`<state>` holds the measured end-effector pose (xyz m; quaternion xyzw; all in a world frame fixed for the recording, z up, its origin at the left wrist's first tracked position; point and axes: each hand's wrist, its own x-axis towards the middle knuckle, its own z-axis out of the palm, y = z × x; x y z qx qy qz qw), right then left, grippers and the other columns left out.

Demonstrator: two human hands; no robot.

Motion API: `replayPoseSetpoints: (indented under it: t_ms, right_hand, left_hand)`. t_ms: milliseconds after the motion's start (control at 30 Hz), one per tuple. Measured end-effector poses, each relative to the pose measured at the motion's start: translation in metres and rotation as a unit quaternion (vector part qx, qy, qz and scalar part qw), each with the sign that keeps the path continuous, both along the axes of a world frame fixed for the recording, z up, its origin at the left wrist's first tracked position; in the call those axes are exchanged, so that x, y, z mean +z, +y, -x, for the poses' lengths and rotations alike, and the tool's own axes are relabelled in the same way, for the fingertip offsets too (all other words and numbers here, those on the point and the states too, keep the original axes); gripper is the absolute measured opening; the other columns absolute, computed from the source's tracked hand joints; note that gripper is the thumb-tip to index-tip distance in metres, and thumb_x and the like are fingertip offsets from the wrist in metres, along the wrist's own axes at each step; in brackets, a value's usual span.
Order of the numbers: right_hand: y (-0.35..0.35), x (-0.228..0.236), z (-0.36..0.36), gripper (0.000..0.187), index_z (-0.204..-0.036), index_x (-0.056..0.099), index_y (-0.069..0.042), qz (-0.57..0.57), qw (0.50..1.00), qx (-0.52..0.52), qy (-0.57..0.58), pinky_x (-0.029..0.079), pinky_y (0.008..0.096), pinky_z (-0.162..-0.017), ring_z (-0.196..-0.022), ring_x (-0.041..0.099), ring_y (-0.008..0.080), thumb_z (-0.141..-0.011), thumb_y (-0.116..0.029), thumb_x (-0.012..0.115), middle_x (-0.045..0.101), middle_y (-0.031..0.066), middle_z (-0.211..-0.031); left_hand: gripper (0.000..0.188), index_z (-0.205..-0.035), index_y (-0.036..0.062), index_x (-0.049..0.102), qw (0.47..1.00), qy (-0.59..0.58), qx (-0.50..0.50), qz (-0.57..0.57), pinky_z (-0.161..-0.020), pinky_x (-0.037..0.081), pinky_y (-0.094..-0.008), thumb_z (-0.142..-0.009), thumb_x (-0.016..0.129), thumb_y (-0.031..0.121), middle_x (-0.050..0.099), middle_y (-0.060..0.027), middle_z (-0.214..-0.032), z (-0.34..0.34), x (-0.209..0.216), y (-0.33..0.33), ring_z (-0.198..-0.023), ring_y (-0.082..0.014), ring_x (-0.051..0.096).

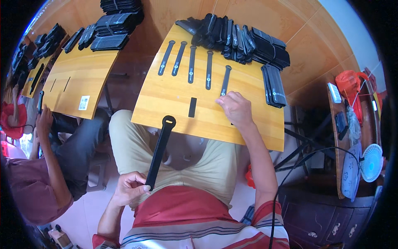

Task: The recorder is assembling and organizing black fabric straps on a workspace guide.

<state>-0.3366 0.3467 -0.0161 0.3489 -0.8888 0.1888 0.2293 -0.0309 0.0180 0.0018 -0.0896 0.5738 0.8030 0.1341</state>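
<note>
My left hand [130, 189] pinches the near end of a black strap [160, 153] above my lap. The strap slants up to a rounded, slotted head near the table's front edge. Over the table [166, 106], my right hand [236, 108] is closed at the lower end of another strap [226, 79] with pale printing. That strap's far part lies on the wood, while its near end is hidden by my fingers. To its left several similar straps [192, 64] lie side by side. A short black rectangle [192, 107] sits left of my right hand.
Bundled black straps [269, 47] line the table's back edge, with a flat stack [273, 85] at the right. On the left, a person in a dark red shirt [37, 189] sits at another table [83, 76]. A small fan [371, 163] and a cable stand at the right.
</note>
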Motion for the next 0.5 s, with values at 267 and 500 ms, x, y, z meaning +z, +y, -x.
replayPoseSetpoints:
  t_ms: [267,500]
  right_hand:
    - [-0.0035,-0.0008,0.0015,0.019,-0.083,0.074,-0.010,-0.070,0.996,-0.030,-0.039,0.056,0.0400,-0.067,-0.085,0.064,0.0233,-0.088,-0.029,0.073,0.064,0.0038,-0.089]
    - [-0.0041,0.0079,0.0030,0.014,-0.085,0.075,-0.010,-0.041,0.998,-0.031,-0.023,0.056,0.0409,-0.073,-0.089,0.062,0.0244,-0.086,-0.024,0.074,0.064,0.0032,-0.090]
  left_hand:
    - [0.013,-0.092,-0.0011,0.065,1.000,0.008,0.005,-0.020,-0.068,0.059,-0.0309,-0.089,0.076,0.002,0.070,-0.0122,-0.087,0.0010,-0.0080,-0.0012,-0.074,-0.0172,0.070]
    - [0.011,-0.096,-0.0017,0.064,0.999,0.018,-0.011,-0.031,-0.071,0.060,-0.0296,-0.091,0.073,0.001,0.069,-0.0118,-0.092,0.0051,-0.0088,-0.0023,-0.079,-0.0159,0.069]
